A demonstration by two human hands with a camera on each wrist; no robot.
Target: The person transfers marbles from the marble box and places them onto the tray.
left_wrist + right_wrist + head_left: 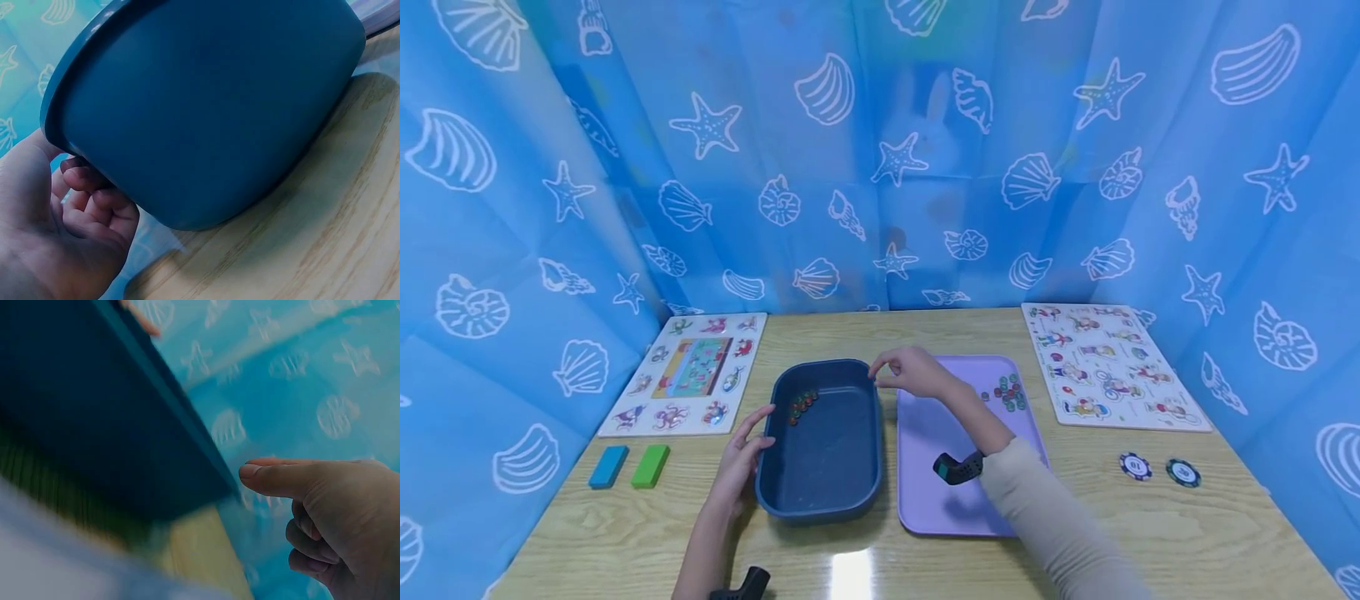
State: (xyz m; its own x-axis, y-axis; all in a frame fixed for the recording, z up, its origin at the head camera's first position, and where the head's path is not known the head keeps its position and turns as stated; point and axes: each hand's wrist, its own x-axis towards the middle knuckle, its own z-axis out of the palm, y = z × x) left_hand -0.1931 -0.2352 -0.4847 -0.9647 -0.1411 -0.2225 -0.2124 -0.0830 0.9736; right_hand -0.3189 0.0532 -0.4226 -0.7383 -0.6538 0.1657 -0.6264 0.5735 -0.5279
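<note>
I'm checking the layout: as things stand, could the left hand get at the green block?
Probably yes. The left hand is at the left side of the dark blue bin, and the green block lies uncovered farther left, with only bare table between them.

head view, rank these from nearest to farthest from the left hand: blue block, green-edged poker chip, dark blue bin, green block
1. dark blue bin: right beside the left hand, at its fingers
2. green block: to its left
3. blue block: farther left, past the green one
4. green-edged poker chip: far right side of the table
</note>
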